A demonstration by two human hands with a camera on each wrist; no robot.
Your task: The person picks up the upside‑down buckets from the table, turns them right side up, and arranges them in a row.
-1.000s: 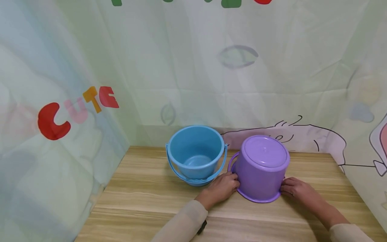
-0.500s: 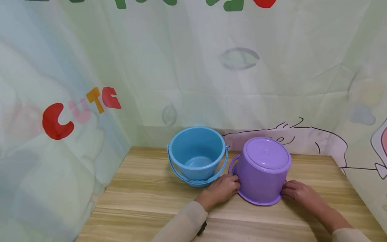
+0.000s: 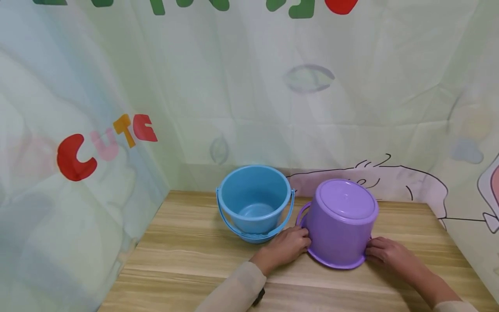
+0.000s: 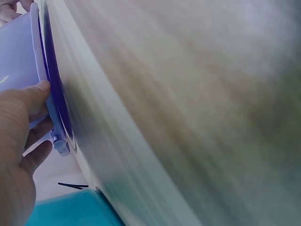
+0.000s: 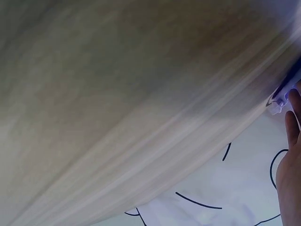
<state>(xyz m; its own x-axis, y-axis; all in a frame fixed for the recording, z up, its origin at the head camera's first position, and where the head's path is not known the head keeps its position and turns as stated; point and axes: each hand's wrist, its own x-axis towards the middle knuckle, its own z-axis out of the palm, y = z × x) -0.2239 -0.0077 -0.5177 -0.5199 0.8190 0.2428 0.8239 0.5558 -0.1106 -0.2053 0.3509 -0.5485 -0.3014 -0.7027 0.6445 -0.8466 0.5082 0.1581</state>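
Observation:
A purple bucket (image 3: 339,242) stands upside down on the wooden table, its base facing up and its rim at the tabletop. My left hand (image 3: 286,245) grips the rim on its left side; in the left wrist view the thumb (image 4: 37,93) lies along the rim, with the other fingers behind it. On the opposite side my right hand (image 3: 390,255) holds the rim with bent fingers, only partly visible in the right wrist view. Part of the purple handle (image 3: 301,213) sticks out at the left. Left of it a blue bucket (image 3: 253,190) stands upright, mouth up, nothing visible inside.
The blue bucket's handle (image 3: 255,236) hangs down at its front, close to my left hand. Printed cloth walls (image 3: 249,108) rise behind and beside the wooden table (image 3: 187,260). The table's back edge runs just behind both buckets.
The head view has tilted up slightly, so everything sits a little lower. The purple bucket has shifted very slightly right with both hands. The blue bucket stays in place.

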